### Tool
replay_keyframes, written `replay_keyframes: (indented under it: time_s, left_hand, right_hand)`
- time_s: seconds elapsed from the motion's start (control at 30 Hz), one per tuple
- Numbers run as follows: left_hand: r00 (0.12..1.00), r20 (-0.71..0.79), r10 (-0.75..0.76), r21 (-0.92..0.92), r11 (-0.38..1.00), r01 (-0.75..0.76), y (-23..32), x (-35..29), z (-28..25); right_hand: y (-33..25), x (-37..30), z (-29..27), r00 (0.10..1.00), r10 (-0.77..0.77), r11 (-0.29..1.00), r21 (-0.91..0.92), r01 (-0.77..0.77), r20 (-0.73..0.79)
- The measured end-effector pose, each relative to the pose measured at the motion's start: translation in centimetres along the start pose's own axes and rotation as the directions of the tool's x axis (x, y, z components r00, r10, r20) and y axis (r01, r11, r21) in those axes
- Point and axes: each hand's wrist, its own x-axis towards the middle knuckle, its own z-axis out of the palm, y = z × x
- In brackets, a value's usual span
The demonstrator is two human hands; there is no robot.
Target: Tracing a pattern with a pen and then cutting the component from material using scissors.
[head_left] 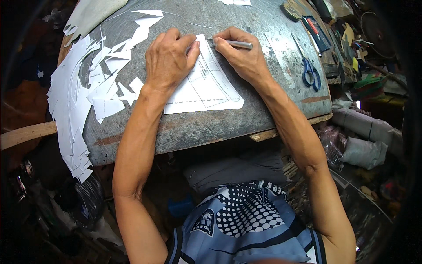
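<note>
A white paper pattern piece [206,83] with printed curved lines lies on the worktable, wide at its near end and narrow at the far end. My left hand [169,57] rests on its left side with fingers curled, thumb and forefinger at the narrow tip. On the other side, my right hand [241,53] is closed round a slim silver pen-shaped tool [241,44]. The tool's rear end points right; its working tip is hidden by my fingers, close to the paper's right edge. I cannot tell whether it touches the paper.
Cut paper scraps [107,61] pile up along the left of the grey worktable [189,127], some hanging over its edge. Blue-handled scissors [311,75] lie at the right. Beyond them are a dark tray [317,33] with pens and a round tin [291,11]. Wrapped bundles [365,152] stand below right.
</note>
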Motion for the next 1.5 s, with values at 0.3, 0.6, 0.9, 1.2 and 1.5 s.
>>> replay_keyframes:
  time_s: [0.3, 0.6, 0.9, 1.2, 1.5]
  left_hand:
    - [0.996, 0.007, 0.091, 0.016, 0.996, -0.091, -0.1, -0.1, 0.4]
    - [0.998, 0.017, 0.064, -0.003, 0.998, -0.064, -0.1, -0.4, 0.3]
    - [0.997, 0.035, 0.062, -0.013, 0.998, -0.061, 0.0, -0.4, 0.2]
    - [0.996, 0.064, 0.057, -0.011, 0.998, -0.057, 0.1, -0.4, 0.0]
    - [0.995, 0.084, 0.052, -0.019, 0.999, -0.050, 0.2, -0.3, -0.3]
  right_hand:
    - [-0.3, -0.2, 0.6, 0.995, -0.101, 0.991, -0.090, 0.098, -0.023]
    - [-1.0, -0.8, 1.5, 0.986, -0.165, 0.966, -0.208, 0.154, -0.038]
    - [-1.1, -1.2, 1.8, 0.976, -0.202, 0.963, -0.196, 0.183, -0.081]
    - [-0.9, -1.4, 1.9, 0.982, -0.174, 0.969, -0.191, 0.156, -0.079]
    - [-1.3, -1.9, 1.8, 0.983, -0.165, 0.972, -0.183, 0.148, -0.081]
